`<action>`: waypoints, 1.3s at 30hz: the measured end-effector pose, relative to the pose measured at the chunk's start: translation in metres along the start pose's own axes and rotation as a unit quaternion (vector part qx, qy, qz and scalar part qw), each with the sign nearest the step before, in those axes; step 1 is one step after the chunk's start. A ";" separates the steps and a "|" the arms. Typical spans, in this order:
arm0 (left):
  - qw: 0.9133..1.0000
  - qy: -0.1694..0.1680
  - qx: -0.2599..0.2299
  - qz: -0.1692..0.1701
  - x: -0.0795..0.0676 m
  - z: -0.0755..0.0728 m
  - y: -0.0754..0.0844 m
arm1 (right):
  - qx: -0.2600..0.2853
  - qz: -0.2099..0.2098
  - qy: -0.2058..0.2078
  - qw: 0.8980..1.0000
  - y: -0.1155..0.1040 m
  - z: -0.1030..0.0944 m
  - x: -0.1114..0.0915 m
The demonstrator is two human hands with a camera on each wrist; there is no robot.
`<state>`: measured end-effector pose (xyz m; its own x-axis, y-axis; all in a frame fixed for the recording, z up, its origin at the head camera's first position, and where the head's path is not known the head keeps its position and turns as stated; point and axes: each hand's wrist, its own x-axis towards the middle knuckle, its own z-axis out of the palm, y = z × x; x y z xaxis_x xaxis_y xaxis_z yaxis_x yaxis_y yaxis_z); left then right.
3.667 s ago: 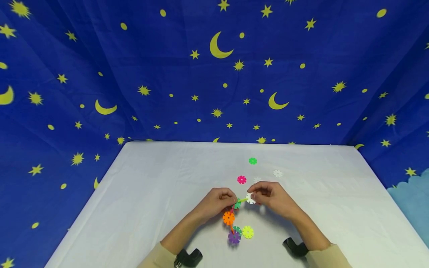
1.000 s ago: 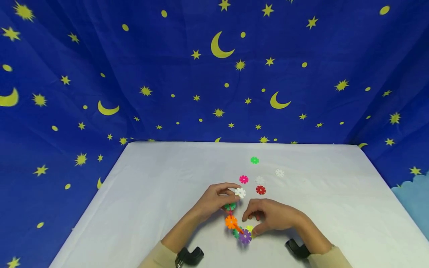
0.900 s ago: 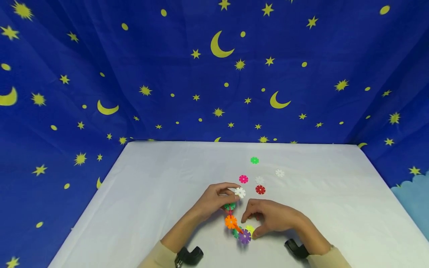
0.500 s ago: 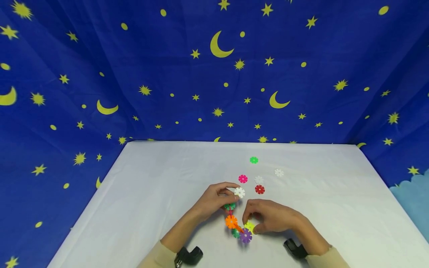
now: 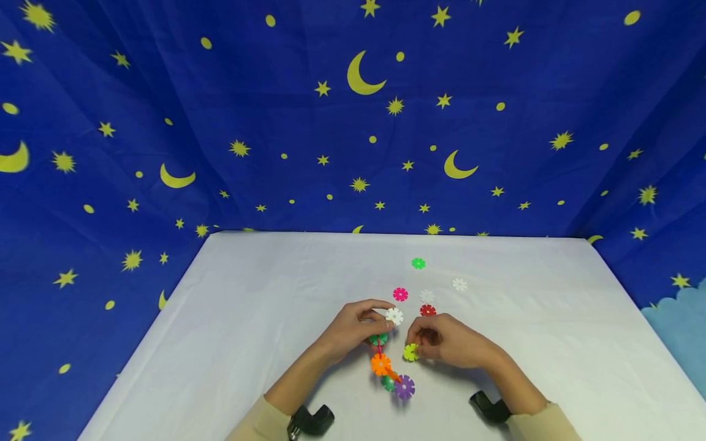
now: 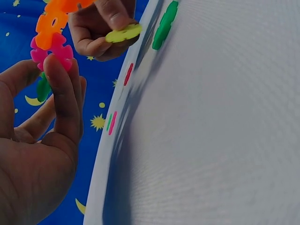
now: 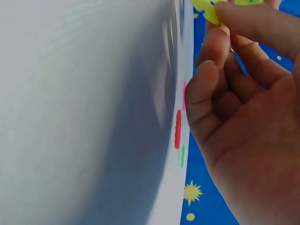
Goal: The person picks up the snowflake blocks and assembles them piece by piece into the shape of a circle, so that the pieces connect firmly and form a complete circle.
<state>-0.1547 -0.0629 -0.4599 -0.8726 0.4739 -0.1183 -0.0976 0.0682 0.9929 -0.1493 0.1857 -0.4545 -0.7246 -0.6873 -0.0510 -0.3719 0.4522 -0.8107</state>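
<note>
My left hand holds a chain of slotted flower-shaped plastic discs. A white disc shows at its fingertips, then a green disc, a pink disc, an orange disc and a purple disc at the near end. Between thumb and index finger, my right hand pinches a loose yellow disc, raised just right of the chain. The left wrist view shows this yellow disc nearly edge-on. Another green disc lies on the table, partly hidden behind the purple one.
Beyond the hands, a red disc, a pink disc, two white discs and a bright green disc lie on the white table. A blue curtain with stars and moons encloses the table.
My right hand let go of the chain's white end, reached down to the yellow disc on the table and lifted it forward. The left hand turned the chain slightly, then stayed still.
</note>
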 end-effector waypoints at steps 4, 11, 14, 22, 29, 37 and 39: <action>1.000 -0.004 -0.004 0.001 0.000 0.000 0.001 | 0.010 0.020 0.030 0.999 -0.002 -0.002 0.000; 1.000 -0.004 -0.005 0.000 -0.001 0.001 0.001 | 0.026 0.018 0.043 0.999 -0.002 -0.003 0.000; 1.000 -0.007 -0.003 0.000 -0.001 0.000 0.002 | 0.036 0.017 0.044 0.998 0.000 -0.003 0.000; 1.000 -0.013 0.001 0.001 0.000 0.000 0.000 | 0.034 0.008 0.071 0.997 -0.002 -0.005 0.000; 1.000 -0.012 0.007 0.002 -0.002 0.001 0.002 | 0.042 0.009 0.099 0.994 -0.032 -0.011 -0.005; 1.000 -0.010 0.008 -0.004 -0.002 0.001 0.001 | 0.035 0.023 0.133 0.990 -0.008 -0.008 -0.002; 1.000 -0.010 0.009 -0.006 -0.001 0.001 0.001 | 0.033 0.020 0.142 0.989 -0.004 -0.008 -0.002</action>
<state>-0.1533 -0.0628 -0.4584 -0.8616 0.4906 -0.1302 -0.0992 0.0888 0.9911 -0.1511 0.1898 -0.4466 -0.8752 -0.4778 0.0756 -0.3083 0.4305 -0.8483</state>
